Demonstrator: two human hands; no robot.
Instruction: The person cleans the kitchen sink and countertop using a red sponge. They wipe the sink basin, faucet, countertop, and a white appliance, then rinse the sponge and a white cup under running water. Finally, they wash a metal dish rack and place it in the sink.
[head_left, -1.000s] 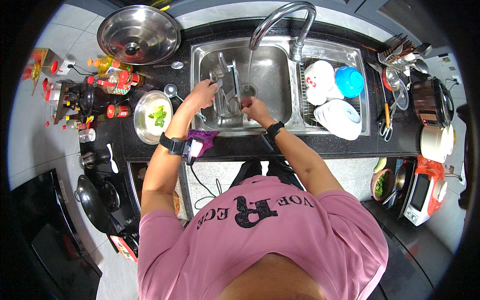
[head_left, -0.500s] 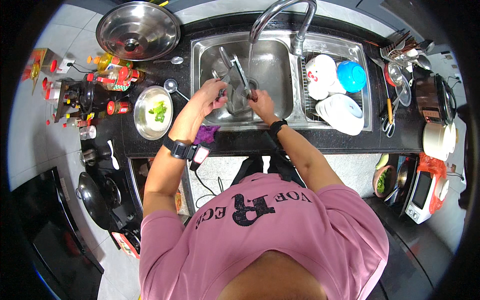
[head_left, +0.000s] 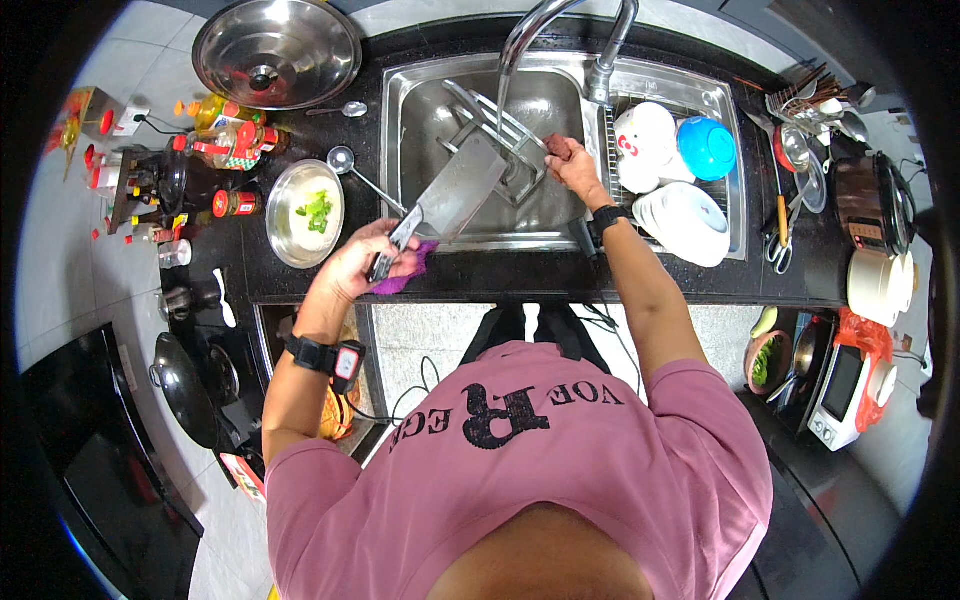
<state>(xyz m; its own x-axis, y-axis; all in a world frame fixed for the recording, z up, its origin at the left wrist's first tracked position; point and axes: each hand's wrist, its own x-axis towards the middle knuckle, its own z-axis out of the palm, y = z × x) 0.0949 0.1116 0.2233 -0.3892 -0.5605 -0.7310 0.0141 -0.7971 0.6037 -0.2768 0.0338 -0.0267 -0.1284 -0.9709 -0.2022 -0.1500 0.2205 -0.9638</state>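
Observation:
My left hand (head_left: 375, 258) is closed round the black handle of a cleaver (head_left: 455, 190). Its broad blade slants up to the right over the sink (head_left: 425, 130), whose front left rim is beside the hand. A small reddish-brown lump (head_left: 557, 147), of a kind I cannot make out, is pinched in my right hand (head_left: 583, 172) at the basin's right side. Between them in the basin sits a metal rack-like frame (head_left: 520, 180), partly hidden by the blade. A purple cloth (head_left: 410, 277) lies on the counter edge under my left hand.
The faucet (head_left: 515, 45) arches over the basin. White bowls (head_left: 690, 222) and a blue bowl (head_left: 705, 150) stand on the drainer at right. At left are a steel bowl with greens (head_left: 290, 235), a ladle (head_left: 342, 160), bottles and a large lid (head_left: 278, 55).
My left hand has drawn the cleaver left and toward me, out over the sink's front. My right hand has moved away to the right and up, holding the reddish-brown lump.

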